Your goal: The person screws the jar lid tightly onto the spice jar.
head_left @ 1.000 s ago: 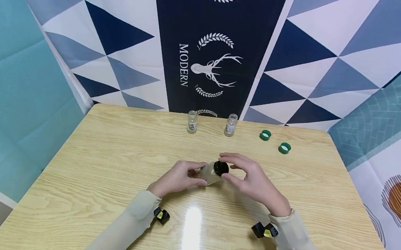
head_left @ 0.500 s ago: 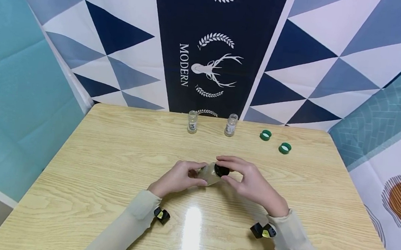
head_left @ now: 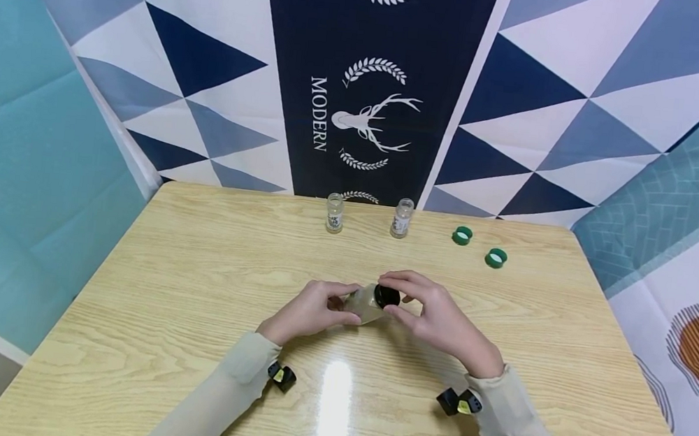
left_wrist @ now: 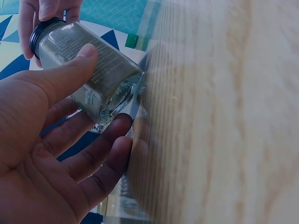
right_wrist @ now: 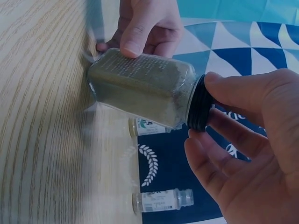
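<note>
A square glass spice jar (right_wrist: 140,88) with greyish-brown powder inside and fine printing on its side is tilted over the table, its lid end toward the right. My left hand (head_left: 310,309) grips the jar's body, the thumb (left_wrist: 74,70) lying across the printed face. At the other end, my right hand (head_left: 441,318) pinches the black screw lid (right_wrist: 200,103) between thumb and fingers. The lid sits on the jar's neck. The jar's lower end touches or hovers just over the wood; I cannot tell which.
Two small uncapped glass bottles with labels, a left one (head_left: 334,214) and a right one (head_left: 402,219), stand at the back edge of the wooden table (head_left: 194,252). To their right lie two green caps, one farther back (head_left: 462,236) and one nearer (head_left: 496,258). A patterned cloth hangs behind.
My right hand's fingers have come in closer around the black lid, after standing more loosely spread about it. The left hand and the jar have hardly moved.
</note>
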A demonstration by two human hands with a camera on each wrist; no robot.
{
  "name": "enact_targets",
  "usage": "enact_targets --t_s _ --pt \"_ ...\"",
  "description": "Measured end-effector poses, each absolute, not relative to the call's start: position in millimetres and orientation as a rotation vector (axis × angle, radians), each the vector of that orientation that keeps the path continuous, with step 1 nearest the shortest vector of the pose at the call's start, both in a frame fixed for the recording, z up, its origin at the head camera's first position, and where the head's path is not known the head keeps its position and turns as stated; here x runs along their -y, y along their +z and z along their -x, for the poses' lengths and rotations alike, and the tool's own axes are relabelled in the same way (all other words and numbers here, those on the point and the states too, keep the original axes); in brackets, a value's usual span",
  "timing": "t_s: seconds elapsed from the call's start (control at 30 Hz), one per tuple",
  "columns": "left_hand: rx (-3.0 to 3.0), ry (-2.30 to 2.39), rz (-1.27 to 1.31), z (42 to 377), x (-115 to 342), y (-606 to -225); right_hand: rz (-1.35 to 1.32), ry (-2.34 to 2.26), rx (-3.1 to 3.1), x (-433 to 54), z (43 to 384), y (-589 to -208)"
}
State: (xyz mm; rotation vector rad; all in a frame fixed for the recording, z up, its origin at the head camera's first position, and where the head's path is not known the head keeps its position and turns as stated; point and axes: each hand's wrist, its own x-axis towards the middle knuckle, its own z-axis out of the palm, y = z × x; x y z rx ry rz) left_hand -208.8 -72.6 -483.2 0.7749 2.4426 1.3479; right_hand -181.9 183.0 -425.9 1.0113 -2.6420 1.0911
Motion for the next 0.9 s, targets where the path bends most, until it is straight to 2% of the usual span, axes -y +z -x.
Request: enact_targets --t_s 0.9 --pt "-2.422 1.369 -0.751 209.7 73.6 -484.2 -0.973 1.072 2.711 -185.0 181.5 -423.8"
